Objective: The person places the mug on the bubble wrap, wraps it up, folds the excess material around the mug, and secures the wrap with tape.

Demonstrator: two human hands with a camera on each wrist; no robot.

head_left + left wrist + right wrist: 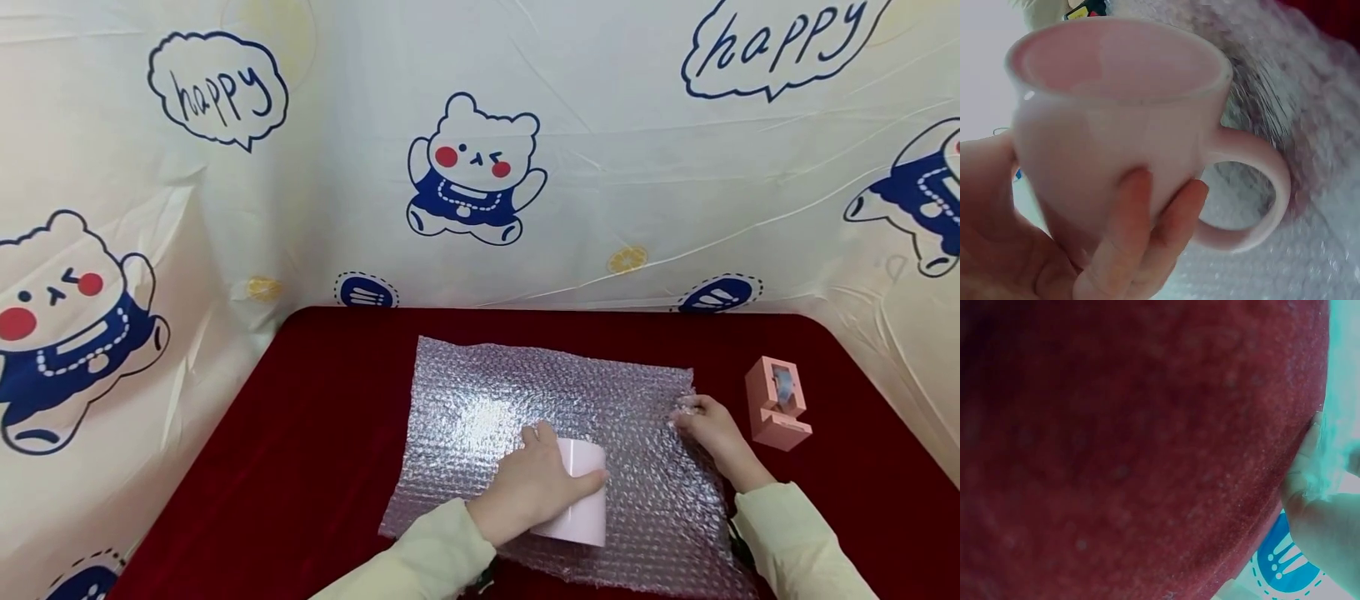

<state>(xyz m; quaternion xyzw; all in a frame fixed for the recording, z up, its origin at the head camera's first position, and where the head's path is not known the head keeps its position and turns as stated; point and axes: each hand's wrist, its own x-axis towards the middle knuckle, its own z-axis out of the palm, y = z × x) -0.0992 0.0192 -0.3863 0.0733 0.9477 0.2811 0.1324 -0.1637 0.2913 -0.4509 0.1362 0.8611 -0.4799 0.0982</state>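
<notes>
My left hand (525, 485) grips a pale pink mug (588, 518) over the near middle of a sheet of bubble wrap (465, 383). The left wrist view shows the fingers curled round the mug's body, with its open mouth and round handle (1280, 190) in sight. At the sheet's right edge, my right hand (722, 437) pinches the bubble wrap between thumb and fingers. Only part of that hand appears along the right side of the right wrist view, beside the pale, glaring plastic.
A pink tape dispenser (776, 408) with a roll of tape stands right of the bubble wrap. Dark red cloth (300, 442) covers the table. Behind and at the sides hangs a white curtain (600, 167) printed with cartoon bears.
</notes>
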